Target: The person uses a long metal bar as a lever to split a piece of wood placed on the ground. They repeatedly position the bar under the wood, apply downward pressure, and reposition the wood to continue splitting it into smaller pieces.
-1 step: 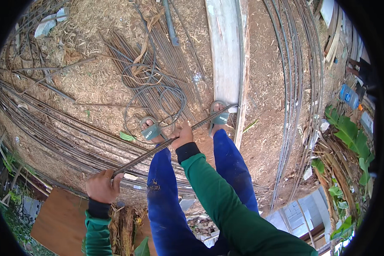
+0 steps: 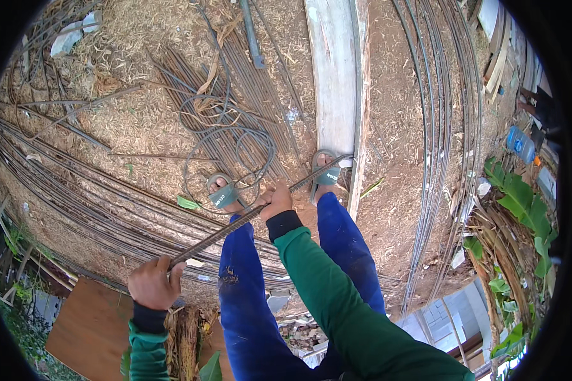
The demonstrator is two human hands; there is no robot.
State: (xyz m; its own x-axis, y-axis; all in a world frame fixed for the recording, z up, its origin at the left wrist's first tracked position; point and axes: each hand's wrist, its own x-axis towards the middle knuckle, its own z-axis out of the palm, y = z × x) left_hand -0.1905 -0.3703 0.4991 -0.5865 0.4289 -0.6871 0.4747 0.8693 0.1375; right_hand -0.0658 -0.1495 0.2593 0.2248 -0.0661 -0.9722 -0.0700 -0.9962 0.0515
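A long ribbed steel bar point(image 2: 216, 235) slants across in front of my legs, its right end higher in the view. My left hand point(image 2: 152, 284) is wrapped round its lower left end, thumb along the top. Further up the bar, my right hand point(image 2: 276, 201) is closed round it, between my sandalled feet. The bar's far end reaches past my right sandal point(image 2: 327, 173) to the foot of a pale wooden plank point(image 2: 337, 82). A thin loop of cable or wire point(image 2: 273, 149) lies on the ground beyond my left sandal point(image 2: 222, 192).
Long thin bars point(image 2: 108, 203) lie in a curved bundle at left, and more bars point(image 2: 431, 140) at right. Shorter bars point(image 2: 260, 89) are piled ahead, beside a dark pipe point(image 2: 251, 32). A blue plastic bottle point(image 2: 520, 145) and banana leaves point(image 2: 521, 203) are at far right.
My right hand has shifted slightly to the right, and my left hand is a touch lower. Both still grip the bar.
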